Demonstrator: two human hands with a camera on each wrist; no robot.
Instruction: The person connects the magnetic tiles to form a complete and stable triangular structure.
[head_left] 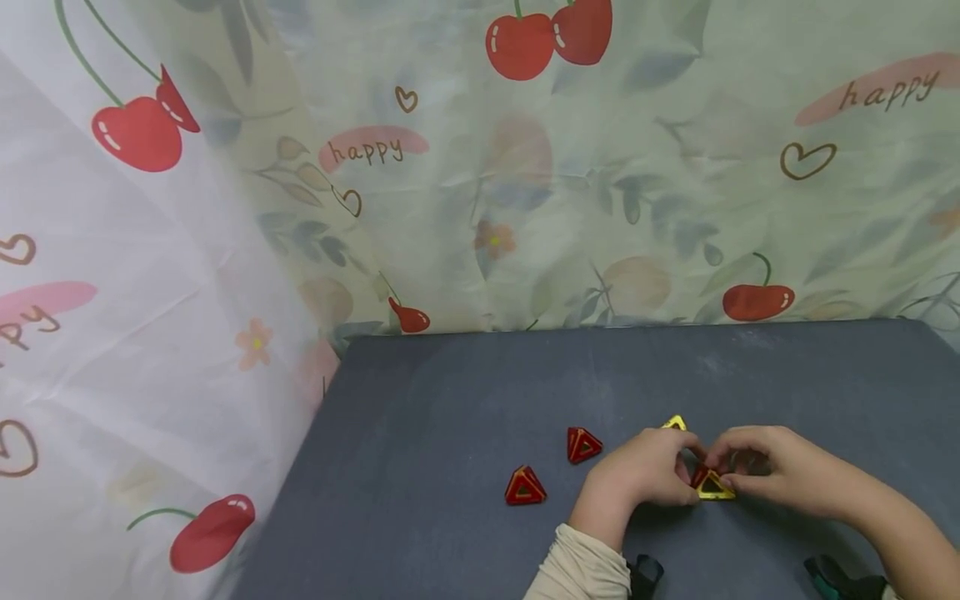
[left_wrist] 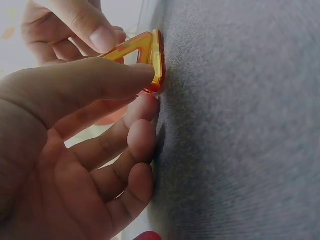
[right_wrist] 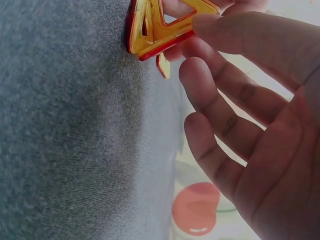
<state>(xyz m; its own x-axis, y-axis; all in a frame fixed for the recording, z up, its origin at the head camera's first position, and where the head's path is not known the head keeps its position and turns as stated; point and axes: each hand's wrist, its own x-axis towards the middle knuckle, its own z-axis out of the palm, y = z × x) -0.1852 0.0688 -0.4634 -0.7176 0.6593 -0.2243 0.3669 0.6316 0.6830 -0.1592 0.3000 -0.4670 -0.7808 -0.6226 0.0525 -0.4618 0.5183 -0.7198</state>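
Both hands meet over a small pyramid of triangular magnetic tiles (head_left: 716,487), yellow and red with open centers, low on the dark table. My left hand (head_left: 647,471) pinches its left side between thumb and fingers; the other fingertips lie along the table surface in the left wrist view. From the right, my right hand (head_left: 787,468) pinches a tilted tile (right_wrist: 186,22) of the pyramid, thumb on its face. The hands hide part of the pyramid in the head view. Just behind the left hand, a yellow triangular tile (head_left: 674,422) shows partly.
Two red tile pyramids, a nearer one (head_left: 525,487) and a farther one (head_left: 583,445), stand left of the hands on the dark table (head_left: 420,400). A cherry-printed curtain (head_left: 450,183) hangs behind the table's back edge and along its left side.
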